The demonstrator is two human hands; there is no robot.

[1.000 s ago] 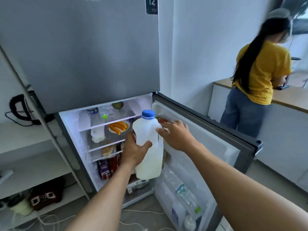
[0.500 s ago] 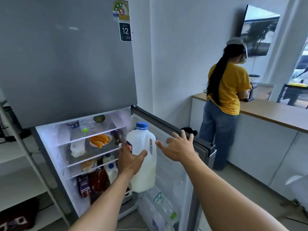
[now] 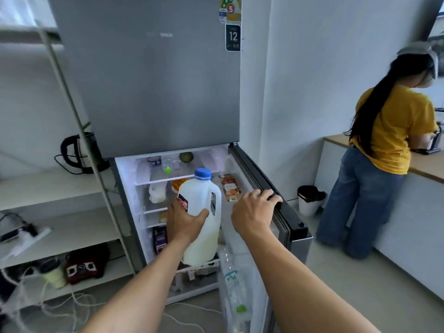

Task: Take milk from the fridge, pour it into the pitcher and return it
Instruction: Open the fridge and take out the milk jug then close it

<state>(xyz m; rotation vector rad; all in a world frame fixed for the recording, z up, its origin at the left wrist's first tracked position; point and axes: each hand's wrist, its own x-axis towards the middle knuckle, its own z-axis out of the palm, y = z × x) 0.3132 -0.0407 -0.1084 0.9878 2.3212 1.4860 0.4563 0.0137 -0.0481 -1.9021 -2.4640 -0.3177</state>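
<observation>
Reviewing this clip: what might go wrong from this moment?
The left hand grips the blue-capped white plastic milk jug round its body, not its handle, so it may slip. The right hand holds the top edge of the grey fridge door; swinging it shut could knock the jug or pinch the fingers.

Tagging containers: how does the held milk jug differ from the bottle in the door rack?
The milk jug is opaque white, blue-capped, with a handle; the door bottle is clear and slim. The left hand grips the milk jug; the door bottle sits in the fridge door. Both look plastic.
</observation>
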